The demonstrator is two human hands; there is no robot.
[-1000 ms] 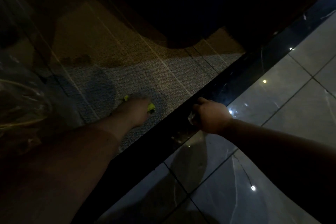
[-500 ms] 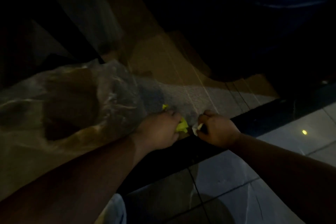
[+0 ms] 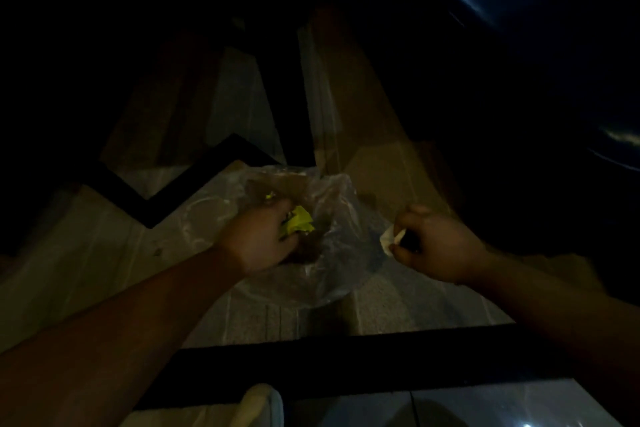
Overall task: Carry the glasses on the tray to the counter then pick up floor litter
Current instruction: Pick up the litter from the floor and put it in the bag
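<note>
The scene is very dark. My left hand is closed around a crumpled yellow-green scrap of litter and sits at the mouth of a clear plastic bag lying on the floor. Brownish contents show dimly inside the bag. To the right, apart from the bag, my right hand pinches a small white scrap of paper. No glasses or tray are in view.
A grey textured mat lies under the bag, bordered by a black strip in front and glossy pale tiles nearest me. A black zigzag band crosses the floor at left. Dark furniture fills the top and right.
The view swung from the mat edge toward the bag. My left hand carried the yellow-green scrap up to the bag's mouth; my right hand moved away to the right, still holding the white scrap.
</note>
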